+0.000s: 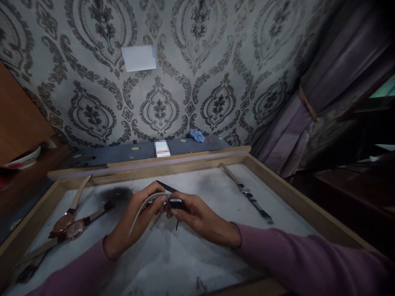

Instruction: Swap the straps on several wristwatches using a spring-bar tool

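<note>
Both my hands meet above the middle of a shallow wooden-framed tray (274, 181). In my left hand (135, 218) a pale, curved watch strap (138, 211) is pinched, its free end hanging down along the wrist. A dark strip (166, 186) juts out behind the fingers. My right hand (197, 216) grips a small dark object with a silvery top (176, 201), right against the strap's end; whether the two are joined is hidden by the fingers. Thin dark ends poke out below the fingertips.
Two round-faced wristwatches (64, 223) overlap at the tray's left. Another wristwatch (246, 190) lies stretched out at the right. Behind the tray are a small white box (162, 148) and a crumpled blue cloth (197, 135). A purple curtain (286, 135) hangs at the right.
</note>
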`<action>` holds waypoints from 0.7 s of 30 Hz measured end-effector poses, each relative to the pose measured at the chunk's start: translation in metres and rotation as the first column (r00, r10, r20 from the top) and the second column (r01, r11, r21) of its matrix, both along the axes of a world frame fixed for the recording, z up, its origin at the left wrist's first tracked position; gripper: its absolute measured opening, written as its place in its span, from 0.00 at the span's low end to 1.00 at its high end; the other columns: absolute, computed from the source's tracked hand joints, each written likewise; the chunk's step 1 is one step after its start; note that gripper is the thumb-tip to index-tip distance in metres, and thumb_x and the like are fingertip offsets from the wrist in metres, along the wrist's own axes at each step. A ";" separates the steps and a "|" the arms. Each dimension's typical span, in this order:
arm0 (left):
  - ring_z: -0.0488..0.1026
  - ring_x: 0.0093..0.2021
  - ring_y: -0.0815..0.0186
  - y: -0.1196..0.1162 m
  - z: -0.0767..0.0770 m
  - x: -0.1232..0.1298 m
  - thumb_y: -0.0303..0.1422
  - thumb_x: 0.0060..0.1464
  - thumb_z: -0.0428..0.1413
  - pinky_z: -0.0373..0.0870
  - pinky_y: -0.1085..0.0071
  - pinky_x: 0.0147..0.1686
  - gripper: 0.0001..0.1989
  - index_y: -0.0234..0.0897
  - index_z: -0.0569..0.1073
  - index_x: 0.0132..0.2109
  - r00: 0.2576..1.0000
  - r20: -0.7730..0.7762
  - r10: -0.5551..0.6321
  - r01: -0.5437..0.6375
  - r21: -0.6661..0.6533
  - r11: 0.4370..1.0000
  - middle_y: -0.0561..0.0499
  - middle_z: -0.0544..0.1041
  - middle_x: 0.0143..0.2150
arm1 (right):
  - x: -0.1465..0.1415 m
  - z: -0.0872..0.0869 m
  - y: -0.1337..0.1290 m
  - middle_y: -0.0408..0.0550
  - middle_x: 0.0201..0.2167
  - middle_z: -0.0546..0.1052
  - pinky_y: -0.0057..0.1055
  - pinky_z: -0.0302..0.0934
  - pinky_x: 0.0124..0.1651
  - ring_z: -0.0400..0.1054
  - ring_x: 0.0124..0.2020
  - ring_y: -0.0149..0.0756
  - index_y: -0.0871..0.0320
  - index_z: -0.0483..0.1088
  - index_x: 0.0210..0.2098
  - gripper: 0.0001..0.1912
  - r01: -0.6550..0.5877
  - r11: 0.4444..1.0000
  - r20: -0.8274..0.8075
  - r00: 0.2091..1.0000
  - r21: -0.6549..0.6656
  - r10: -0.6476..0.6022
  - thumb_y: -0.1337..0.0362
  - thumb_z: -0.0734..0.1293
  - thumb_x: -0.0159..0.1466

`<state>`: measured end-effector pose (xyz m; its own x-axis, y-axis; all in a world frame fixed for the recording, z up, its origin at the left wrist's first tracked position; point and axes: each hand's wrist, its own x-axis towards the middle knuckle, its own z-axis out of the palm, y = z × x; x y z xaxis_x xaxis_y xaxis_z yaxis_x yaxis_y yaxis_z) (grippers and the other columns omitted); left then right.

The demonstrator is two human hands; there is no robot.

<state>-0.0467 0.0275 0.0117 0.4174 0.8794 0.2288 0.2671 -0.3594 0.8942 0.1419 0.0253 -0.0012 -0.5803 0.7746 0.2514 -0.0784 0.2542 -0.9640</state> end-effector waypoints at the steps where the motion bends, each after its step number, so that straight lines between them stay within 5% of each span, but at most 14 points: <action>1: 0.64 0.26 0.70 0.000 0.000 0.000 0.40 0.64 0.49 0.59 0.76 0.26 0.12 0.38 0.67 0.34 1.000 0.007 0.001 -0.001 -0.004 1.000 0.57 0.67 0.25 | 0.000 -0.001 0.000 0.44 0.33 0.72 0.32 0.61 0.44 0.67 0.37 0.33 0.58 0.69 0.37 0.06 0.001 1.000 0.001 1.000 0.015 -0.001 0.63 0.63 0.65; 21: 0.62 0.26 0.71 -0.007 0.007 0.004 0.37 0.64 0.50 0.59 0.76 0.27 0.10 0.38 0.66 0.35 1.000 -0.011 0.017 -0.018 -0.059 0.998 0.58 0.65 0.26 | 0.002 -0.004 0.000 0.41 0.28 0.67 0.28 0.57 0.36 0.60 0.31 0.30 0.59 0.68 0.35 0.06 0.057 0.991 0.147 0.986 0.122 -0.075 0.65 0.61 0.67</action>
